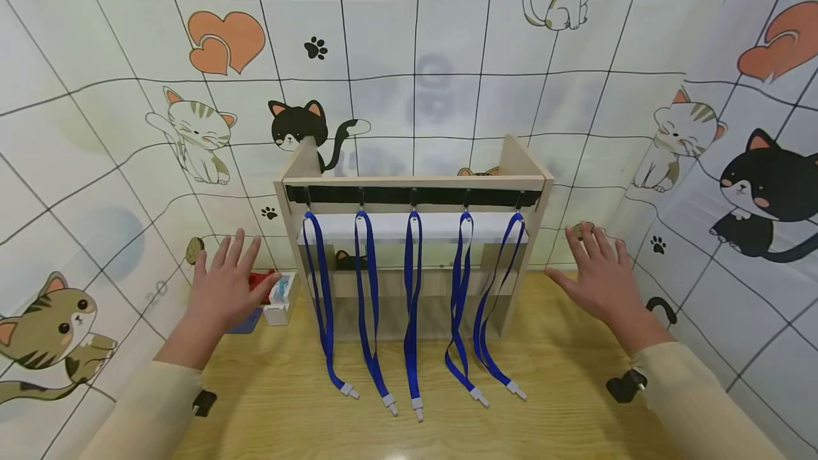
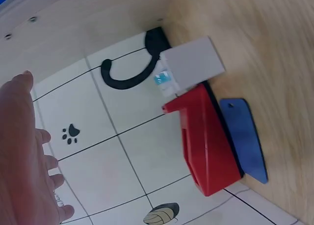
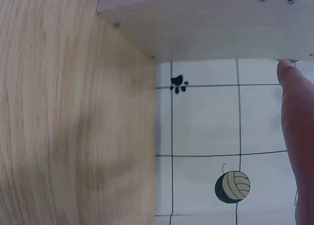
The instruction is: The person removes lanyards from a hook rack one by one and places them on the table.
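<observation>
Several blue lanyards (image 1: 412,304) with white clips hang in a row from hooks on the black strip (image 1: 383,195) of a wooden rack (image 1: 409,282). To the left of the rack my left hand (image 1: 226,286) is held in the air with fingers spread, holding nothing. Beyond it, partly hidden by that hand in the head view, are a red holder (image 2: 208,141), a white box (image 2: 194,63) and a blue flat piece (image 2: 244,136). My right hand (image 1: 597,272) hovers to the right of the rack, its fingers straight and apart, touching nothing.
The rack stands on a wood-grain table (image 1: 268,403) near the back wall. White wall covering (image 1: 447,41) with cat and heart prints closes in the back and both sides. The lanyards' lower ends reach forward of the rack.
</observation>
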The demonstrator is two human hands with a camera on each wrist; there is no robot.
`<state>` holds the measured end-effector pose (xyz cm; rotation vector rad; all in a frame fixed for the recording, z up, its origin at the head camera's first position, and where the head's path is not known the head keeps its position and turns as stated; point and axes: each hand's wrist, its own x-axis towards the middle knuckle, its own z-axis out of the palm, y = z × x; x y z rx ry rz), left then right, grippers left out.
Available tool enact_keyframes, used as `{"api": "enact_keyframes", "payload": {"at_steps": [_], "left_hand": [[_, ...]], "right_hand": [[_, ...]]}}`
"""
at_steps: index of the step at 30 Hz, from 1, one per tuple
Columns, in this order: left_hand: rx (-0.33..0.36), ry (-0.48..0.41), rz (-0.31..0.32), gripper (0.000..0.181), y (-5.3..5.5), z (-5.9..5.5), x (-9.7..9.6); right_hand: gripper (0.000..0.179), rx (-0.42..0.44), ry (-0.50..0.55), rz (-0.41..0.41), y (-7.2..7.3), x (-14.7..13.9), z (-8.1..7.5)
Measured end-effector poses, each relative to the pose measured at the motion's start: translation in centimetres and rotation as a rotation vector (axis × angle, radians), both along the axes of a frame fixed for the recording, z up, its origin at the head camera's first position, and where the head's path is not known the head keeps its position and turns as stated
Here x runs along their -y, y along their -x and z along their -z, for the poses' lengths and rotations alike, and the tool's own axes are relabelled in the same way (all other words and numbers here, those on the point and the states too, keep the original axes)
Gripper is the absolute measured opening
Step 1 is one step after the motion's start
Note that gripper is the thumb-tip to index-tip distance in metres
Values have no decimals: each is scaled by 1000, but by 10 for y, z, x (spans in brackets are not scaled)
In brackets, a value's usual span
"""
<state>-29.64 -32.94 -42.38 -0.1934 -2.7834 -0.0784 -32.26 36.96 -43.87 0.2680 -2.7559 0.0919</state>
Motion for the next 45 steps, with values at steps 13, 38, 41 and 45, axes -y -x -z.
{"api": "enact_keyframes", "payload": {"at_steps": [13,38,41,45], "left_hand": [[-135,-309,173,84,-4,-35,-13],[-399,-807,493,61,18,-98,-70],[-442,-823,534,57,21,-104,-75],[-480,-859,569,55,24,-107,-82]], "right_hand": [[94,-182,200,-123,-34,31,-8],[51,-376,823,-163,-74,150,12],[49,-395,863,-179,-72,158,15],[48,-399,920,-174,-71,166,19]]}}
